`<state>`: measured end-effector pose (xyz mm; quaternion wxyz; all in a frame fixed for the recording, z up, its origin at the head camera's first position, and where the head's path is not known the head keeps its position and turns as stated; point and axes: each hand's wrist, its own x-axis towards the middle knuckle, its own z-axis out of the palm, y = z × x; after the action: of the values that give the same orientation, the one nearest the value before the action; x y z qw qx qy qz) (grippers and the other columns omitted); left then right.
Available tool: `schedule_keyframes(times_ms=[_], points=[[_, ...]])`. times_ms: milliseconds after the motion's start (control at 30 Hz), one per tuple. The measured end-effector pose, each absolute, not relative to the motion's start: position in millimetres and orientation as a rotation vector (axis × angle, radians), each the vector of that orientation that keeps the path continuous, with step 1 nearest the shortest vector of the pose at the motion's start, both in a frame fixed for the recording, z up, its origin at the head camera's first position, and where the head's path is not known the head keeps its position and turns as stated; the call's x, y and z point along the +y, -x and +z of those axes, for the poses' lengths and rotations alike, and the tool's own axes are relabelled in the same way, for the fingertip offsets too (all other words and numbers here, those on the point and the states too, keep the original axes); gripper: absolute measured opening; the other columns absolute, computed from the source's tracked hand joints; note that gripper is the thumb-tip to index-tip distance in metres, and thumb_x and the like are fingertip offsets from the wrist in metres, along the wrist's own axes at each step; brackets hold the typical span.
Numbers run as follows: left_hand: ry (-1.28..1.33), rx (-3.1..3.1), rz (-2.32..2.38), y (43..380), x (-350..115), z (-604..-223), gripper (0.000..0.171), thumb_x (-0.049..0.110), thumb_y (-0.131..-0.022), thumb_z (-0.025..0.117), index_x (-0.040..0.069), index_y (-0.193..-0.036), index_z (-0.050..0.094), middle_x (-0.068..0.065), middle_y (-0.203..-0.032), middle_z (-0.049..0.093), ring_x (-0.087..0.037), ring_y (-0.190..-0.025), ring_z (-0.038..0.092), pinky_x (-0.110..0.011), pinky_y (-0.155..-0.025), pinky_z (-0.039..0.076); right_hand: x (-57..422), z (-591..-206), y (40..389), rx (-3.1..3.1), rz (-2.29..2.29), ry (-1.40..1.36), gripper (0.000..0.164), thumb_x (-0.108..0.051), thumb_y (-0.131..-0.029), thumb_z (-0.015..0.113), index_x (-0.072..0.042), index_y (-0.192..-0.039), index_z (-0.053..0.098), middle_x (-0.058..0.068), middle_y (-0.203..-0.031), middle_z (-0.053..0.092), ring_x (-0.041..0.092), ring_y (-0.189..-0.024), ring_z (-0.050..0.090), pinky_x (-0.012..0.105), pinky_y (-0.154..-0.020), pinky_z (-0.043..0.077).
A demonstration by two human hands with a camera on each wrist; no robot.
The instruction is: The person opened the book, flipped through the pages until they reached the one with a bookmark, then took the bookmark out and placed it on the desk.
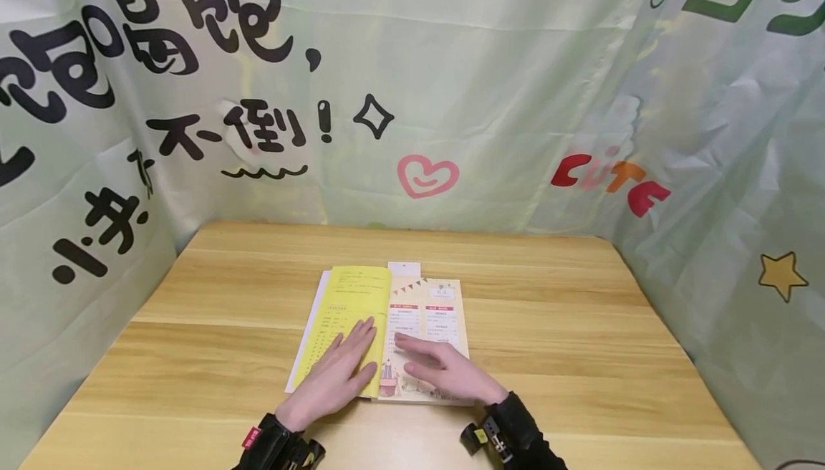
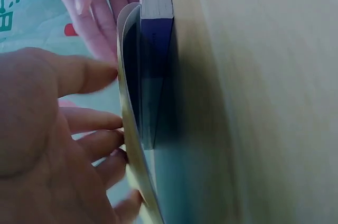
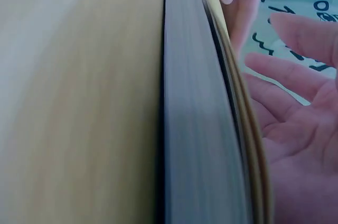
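A thick book [image 1: 460,312] lies open on the table. Its left side shows a yellow printed page [image 1: 354,289], and its right side a cream page [image 1: 412,319] with columns of text and small drawings. My left hand [image 1: 331,380] rests on the yellow page, fingers extended. Over the lower part of the cream page is my right hand [image 1: 451,371], its fingers loosely stretched toward the middle of the book. The left wrist view shows the dark spine [image 2: 156,49] and the left fingertips touching the yellow sheet. In the right wrist view the page block [image 3: 203,108] stands beside the right palm.
The wooden table [image 1: 554,327] extends around the book on all sides. A small white card or tab [image 1: 404,268] sticks out past the book's top edge. Behind the table hangs a pale green printed cloth [image 1: 503,97], which also covers both sides.
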<state>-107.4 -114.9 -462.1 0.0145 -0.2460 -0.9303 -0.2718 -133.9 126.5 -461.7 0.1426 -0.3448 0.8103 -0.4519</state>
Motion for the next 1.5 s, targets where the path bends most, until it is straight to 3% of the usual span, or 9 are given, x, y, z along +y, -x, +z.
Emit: schedule_keyframes(times_ms=[133,433,633,867,1133,1233,1333,1500], points=[[0.735,-2.915,-0.770,104.2,-113.1,-461.0,0.065,0.036,-0.096,0.053,-0.006,-0.144,0.037,-0.021,-0.152,0.031,-0.035,-0.139,0.025,-0.063,-0.110,0.022,136.6,-461.7,135.0,2.349,-1.279,1.016,0.050,-0.027,-0.098,0.053,-0.001,-0.140,0.047,0.012,-0.149,0.040,0.025,-0.136,0.033,0.054,-0.111,0.029],[0.679,-2.985,-0.646,99.0,-108.1,-456.3,0.059,0.035,-0.099,0.049,-0.001,-0.145,0.039,-0.025,-0.151,0.029,-0.039,-0.137,0.025,-0.063,-0.109,0.023,157.7,-460.0,133.4,2.386,-1.234,0.967,0.054,-0.028,-0.094,0.059,0.000,-0.139,0.048,0.011,-0.150,0.039,0.030,-0.140,0.024,0.057,-0.112,0.024],[0.728,-2.976,-0.552,96.6,-104.3,-458.8,0.049,0.027,-0.101,0.044,0.006,-0.146,0.041,-0.027,-0.153,0.025,-0.038,-0.139,0.022,-0.063,-0.109,0.024,166.7,-460.8,132.5,2.417,-1.170,1.020,0.060,-0.026,-0.088,0.066,-0.001,-0.140,0.047,0.011,-0.151,0.037,0.029,-0.140,0.023,0.058,-0.112,0.022],[0.857,-2.917,-0.454,97.1,-98.3,-460.9,0.049,0.014,-0.099,0.046,-0.006,-0.143,0.039,-0.019,-0.155,0.024,-0.031,-0.141,0.019,-0.058,-0.113,0.021,174.2,-457.7,130.0,2.420,-1.036,1.106,0.071,-0.027,-0.079,0.076,-0.001,-0.139,0.049,0.011,-0.154,0.030,0.032,-0.141,0.018,0.063,-0.111,0.017],[1.001,-2.911,-0.485,98.4,-93.5,-459.0,0.050,-0.002,-0.088,0.049,-0.008,-0.137,0.047,-0.019,-0.150,0.034,-0.031,-0.139,0.027,-0.054,-0.114,0.024,176.5,-453.6,126.8,2.412,-0.937,1.226,0.083,-0.028,-0.072,0.081,0.003,-0.140,0.044,0.020,-0.155,0.025,0.038,-0.140,0.016,0.065,-0.110,0.016],[1.000,-2.910,-0.492,98.6,-92.3,-458.9,0.046,0.006,-0.093,0.049,-0.008,-0.137,0.048,-0.019,-0.149,0.037,-0.031,-0.138,0.029,-0.053,-0.113,0.026,175.8,-453.2,125.9,2.448,-0.893,1.208,0.081,-0.026,-0.072,0.081,0.001,-0.140,0.046,0.017,-0.155,0.026,0.036,-0.141,0.017,0.062,-0.111,0.018],[0.976,-2.917,-0.519,98.0,-90.6,-458.0,0.050,0.024,-0.098,0.050,-0.005,-0.137,0.049,-0.019,-0.149,0.038,-0.031,-0.138,0.029,-0.054,-0.113,0.025,174.6,-452.5,125.8,2.479,-0.855,1.195,0.078,-0.024,-0.072,0.080,0.000,-0.138,0.049,0.015,-0.154,0.029,0.033,-0.141,0.019,0.059,-0.113,0.019],[0.940,-2.969,-0.590,95.9,-87.7,-456.0,0.072,0.050,-0.089,0.057,-0.001,-0.139,0.048,-0.019,-0.150,0.035,-0.033,-0.139,0.024,-0.055,-0.114,0.021,174.0,-450.2,126.6,2.477,-0.840,1.215,0.074,-0.025,-0.072,0.080,0.002,-0.136,0.051,0.016,-0.152,0.033,0.033,-0.140,0.022,0.058,-0.113,0.018]])
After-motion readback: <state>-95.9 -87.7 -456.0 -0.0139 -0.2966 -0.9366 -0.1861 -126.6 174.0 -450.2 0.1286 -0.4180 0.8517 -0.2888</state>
